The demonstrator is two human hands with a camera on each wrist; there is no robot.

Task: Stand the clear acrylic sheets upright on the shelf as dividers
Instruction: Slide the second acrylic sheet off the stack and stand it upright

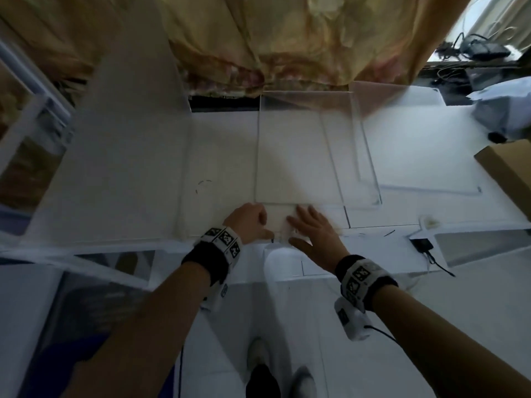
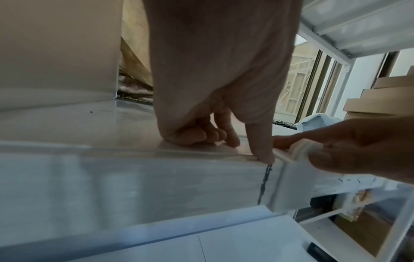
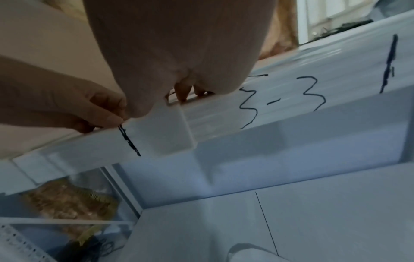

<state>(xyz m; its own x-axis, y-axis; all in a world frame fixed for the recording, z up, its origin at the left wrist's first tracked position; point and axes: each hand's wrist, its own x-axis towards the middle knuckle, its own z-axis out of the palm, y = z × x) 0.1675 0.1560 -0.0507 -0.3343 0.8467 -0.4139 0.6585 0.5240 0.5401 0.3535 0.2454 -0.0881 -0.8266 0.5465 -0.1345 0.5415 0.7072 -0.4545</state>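
At the centre of the head view, both hands meet at the front edge of a white shelf. The left hand has its fingers curled under against the shelf surface, with the thumb tip pressed on the front lip beside a black pen line; whether it pinches anything I cannot tell. The right hand lies with fingers spread and mostly straight over the shelf edge, its thumb and fingertips touching a small white clip that hangs over the front lip. Just above the hands in the frame, a clear acrylic sheet stands on the shelf, running away toward a yellow curtain at the top. A second clear sheet rises just right of it, and a further one lies flat toward the right. On the shelf's front face, right of the clip, "3-3" is written in black marker. A cardboard box sits at the right edge.
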